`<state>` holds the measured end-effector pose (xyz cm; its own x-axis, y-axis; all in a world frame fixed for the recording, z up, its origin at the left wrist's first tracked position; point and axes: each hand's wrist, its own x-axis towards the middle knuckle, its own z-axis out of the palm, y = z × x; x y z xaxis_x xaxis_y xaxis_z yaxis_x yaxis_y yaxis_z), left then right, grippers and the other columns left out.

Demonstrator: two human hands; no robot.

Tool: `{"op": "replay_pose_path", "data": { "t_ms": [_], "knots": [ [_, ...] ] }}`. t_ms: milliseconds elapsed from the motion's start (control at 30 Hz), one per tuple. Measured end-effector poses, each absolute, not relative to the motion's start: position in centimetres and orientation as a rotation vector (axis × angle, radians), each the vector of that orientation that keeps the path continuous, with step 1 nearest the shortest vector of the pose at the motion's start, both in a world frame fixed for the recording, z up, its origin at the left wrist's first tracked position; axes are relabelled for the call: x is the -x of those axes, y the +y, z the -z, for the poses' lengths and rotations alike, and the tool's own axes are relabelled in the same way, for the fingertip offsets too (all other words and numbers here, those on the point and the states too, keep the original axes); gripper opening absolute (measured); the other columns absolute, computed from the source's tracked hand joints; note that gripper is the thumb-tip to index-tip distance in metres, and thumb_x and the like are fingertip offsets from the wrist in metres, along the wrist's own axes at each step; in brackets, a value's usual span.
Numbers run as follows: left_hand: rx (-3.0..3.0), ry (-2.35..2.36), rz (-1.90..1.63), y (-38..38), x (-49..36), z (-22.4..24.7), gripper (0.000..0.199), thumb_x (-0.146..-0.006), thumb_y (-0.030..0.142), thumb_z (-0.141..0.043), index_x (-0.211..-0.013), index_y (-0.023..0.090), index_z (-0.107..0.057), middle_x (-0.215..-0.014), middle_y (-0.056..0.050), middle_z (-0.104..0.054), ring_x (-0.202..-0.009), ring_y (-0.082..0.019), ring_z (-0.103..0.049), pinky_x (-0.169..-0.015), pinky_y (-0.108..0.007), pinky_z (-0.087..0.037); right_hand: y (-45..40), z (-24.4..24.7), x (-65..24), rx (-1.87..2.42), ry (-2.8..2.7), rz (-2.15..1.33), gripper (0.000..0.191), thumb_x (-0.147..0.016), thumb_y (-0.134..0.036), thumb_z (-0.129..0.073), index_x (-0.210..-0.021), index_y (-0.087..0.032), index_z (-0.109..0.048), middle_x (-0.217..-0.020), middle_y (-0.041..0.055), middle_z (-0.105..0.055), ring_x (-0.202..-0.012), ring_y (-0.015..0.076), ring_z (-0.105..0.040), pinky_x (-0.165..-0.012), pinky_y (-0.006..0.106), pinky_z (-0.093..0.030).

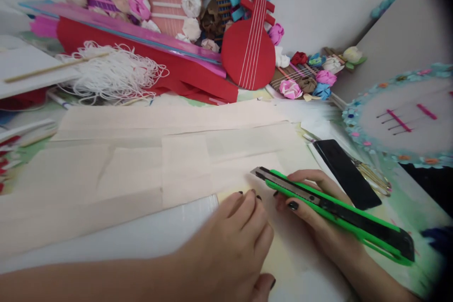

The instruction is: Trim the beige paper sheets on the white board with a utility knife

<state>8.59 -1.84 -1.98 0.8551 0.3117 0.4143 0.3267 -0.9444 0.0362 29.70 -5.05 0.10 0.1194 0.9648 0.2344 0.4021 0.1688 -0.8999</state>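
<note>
My right hand (329,231) is wrapped round a green and black utility knife (336,214). Its metal blade sticks out, with the tip pointing left above the pale sheets. My left hand (233,245) lies palm down beside it, fingers bent forward and close together, thumb apart. Its fingertips press on a pale yellow piece of paper (279,255), whose extent is partly hidden by both hands. Beyond the fingers spread cream sheets (138,165), creased and overlapping in strips. A whitish, shiny surface (141,231) shows below their near edge.
A black phone (347,172) and scissors (373,174) lie right of my right hand. Behind the sheets are tangled white string (113,73), a wooden stick (53,68), red sheet material (198,78) and a red instrument-shaped craft (247,52). A flower-edged oval board (417,113) stands right.
</note>
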Motion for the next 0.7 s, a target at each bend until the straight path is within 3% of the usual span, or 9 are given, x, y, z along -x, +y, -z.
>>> {"op": "replay_pose_path", "data": {
  "t_ms": [67, 133, 300, 500, 700],
  "knots": [
    [3.012, -0.529, 0.666, -1.9, -8.5, 1.7, 0.053, -0.089, 0.052, -0.049, -0.115, 0.008, -0.063, -0.122, -0.017, -0.064, -0.118, -0.034, -0.053, -0.105, -0.044, -0.032, -5.1, -0.4, -29.7, 1.478, -1.528, -0.576, 0.019, -0.082, -0.026, -0.072, -0.100, -0.025, -0.064, -0.082, 0.0027, -0.073, -0.062, 0.0155, -0.071, -0.055, 0.022, -0.058],
    [3.028, -0.549, 0.663, -1.9, -8.4, 1.3, 0.051, -0.088, 0.051, -0.051, -0.114, 0.009, -0.063, -0.122, -0.017, -0.064, -0.118, -0.033, -0.054, -0.104, -0.043, -0.033, -5.2, -0.7, -29.6, 1.501, -1.570, -0.524, 0.019, -0.084, -0.026, -0.069, -0.102, -0.024, -0.066, -0.078, 0.0021, -0.073, -0.061, 0.0154, -0.070, -0.055, 0.022, -0.058],
    [3.091, -0.603, 0.608, -2.2, -8.3, 0.5, 0.047, -0.088, 0.048, -0.053, -0.112, 0.009, -0.064, -0.124, -0.017, -0.063, -0.119, -0.033, -0.052, -0.105, -0.042, -0.034, -5.0, -1.1, -29.1, 1.476, -1.495, -0.594, 0.028, -0.089, -0.029, -0.062, -0.117, -0.026, -0.066, -0.089, 0.0047, -0.077, -0.083, 0.0216, -0.075, -0.078, 0.034, -0.063],
    [3.131, -0.649, 0.587, -2.6, -8.4, 0.5, 0.048, -0.090, 0.045, -0.051, -0.117, 0.006, -0.062, -0.128, -0.020, -0.060, -0.125, -0.037, -0.049, -0.108, -0.046, -0.032, -5.2, -1.6, -28.4, 1.435, -1.359, -0.722, 0.030, -0.089, -0.028, -0.063, -0.119, -0.029, -0.064, -0.112, 0.0055, -0.072, -0.096, 0.0228, -0.073, -0.086, 0.038, -0.062],
    [3.146, -0.663, 0.608, -2.6, -8.3, 0.6, 0.046, -0.091, 0.043, -0.050, -0.111, 0.005, -0.065, -0.126, -0.023, -0.060, -0.127, -0.038, -0.048, -0.108, -0.048, -0.032, -5.5, -1.5, -27.3, 1.583, -1.552, -0.489, 0.020, -0.080, -0.024, -0.070, -0.099, -0.027, -0.065, -0.088, 0.0009, -0.073, -0.072, 0.0167, -0.072, -0.064, 0.025, -0.060]
  ]
}}
